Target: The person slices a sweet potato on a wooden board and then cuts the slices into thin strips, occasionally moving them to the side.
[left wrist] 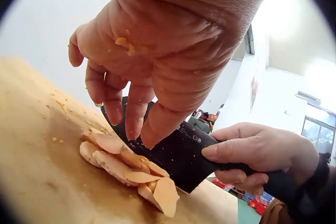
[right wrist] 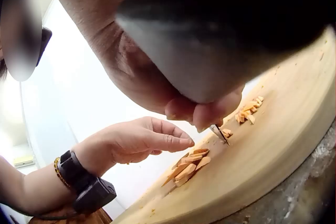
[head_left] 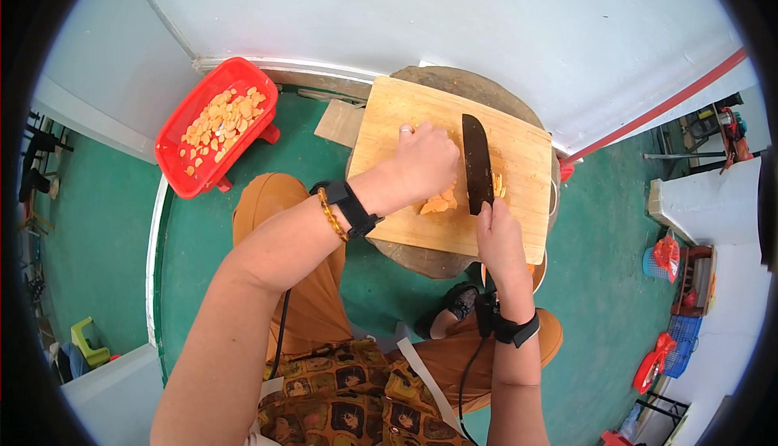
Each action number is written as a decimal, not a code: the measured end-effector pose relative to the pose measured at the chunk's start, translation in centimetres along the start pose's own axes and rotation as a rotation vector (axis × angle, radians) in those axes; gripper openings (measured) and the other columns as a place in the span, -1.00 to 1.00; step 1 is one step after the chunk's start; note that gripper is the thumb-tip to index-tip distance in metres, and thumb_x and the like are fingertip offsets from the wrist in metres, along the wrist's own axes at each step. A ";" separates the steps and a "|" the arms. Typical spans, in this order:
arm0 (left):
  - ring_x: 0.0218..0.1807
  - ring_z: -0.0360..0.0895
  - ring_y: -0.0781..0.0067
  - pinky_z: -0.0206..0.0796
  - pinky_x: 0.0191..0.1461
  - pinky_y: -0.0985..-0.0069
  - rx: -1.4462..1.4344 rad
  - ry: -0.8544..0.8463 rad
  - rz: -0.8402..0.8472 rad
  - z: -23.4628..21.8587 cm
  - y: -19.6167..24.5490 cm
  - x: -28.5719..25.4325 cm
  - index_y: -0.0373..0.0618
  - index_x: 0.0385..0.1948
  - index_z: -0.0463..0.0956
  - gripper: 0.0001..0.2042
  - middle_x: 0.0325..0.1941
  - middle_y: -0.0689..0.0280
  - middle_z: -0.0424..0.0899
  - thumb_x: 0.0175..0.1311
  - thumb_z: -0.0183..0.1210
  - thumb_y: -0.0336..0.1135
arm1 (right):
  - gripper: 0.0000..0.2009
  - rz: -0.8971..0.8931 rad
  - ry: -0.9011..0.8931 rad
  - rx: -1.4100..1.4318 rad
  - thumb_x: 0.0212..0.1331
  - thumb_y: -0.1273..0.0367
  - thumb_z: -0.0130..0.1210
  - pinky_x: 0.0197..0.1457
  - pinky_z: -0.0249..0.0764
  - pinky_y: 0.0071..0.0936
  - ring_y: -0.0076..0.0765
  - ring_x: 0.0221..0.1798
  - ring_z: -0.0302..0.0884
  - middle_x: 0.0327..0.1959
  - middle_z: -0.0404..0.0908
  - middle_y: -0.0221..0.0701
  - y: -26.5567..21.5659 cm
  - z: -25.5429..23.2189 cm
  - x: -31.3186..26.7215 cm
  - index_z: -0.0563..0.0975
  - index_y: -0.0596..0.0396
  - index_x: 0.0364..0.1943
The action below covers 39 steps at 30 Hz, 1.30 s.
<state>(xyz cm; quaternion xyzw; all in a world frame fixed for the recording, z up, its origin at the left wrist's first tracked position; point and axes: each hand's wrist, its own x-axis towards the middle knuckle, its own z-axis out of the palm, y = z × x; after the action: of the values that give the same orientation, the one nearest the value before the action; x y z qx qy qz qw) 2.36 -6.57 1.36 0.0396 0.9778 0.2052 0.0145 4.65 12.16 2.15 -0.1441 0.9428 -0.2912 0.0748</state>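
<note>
Matt black metal-looking knife blade, smooth pale wooden board, glossy red plastic tray, rough wooden block

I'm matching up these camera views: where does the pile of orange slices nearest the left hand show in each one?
Head: just right of centre, by the left hand, pile of slices.
Left wrist: lower left of centre, beneath the fingertips, pile of slices.
Right wrist: lower middle, pile of slices.
Shared landmark: the left hand, beside or above it.

Pretty bright room tbh: green floor, pale walls, red strip slanting across on the right, little green chair off left, plus a window.
</note>
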 end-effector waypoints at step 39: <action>-0.07 0.36 0.21 0.05 -0.01 0.18 -0.081 0.090 0.059 2.7 0.3 0.1 0.02 -0.57 0.62 -0.97 -0.32 0.29 0.51 -0.03 0.21 -0.36 | -0.79 0.019 -0.007 -0.014 0.30 0.35 -0.10 -0.31 0.35 0.07 0.34 -0.35 0.46 -0.48 0.50 0.15 -1.0 0.4 1.5 0.37 0.27 -0.33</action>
<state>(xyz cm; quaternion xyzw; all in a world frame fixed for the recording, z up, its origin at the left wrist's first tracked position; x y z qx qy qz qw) 2.43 -5.19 -0.99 0.0586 0.9668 0.2464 -0.0342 3.56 10.68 2.31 -0.1363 0.9459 -0.2835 0.0798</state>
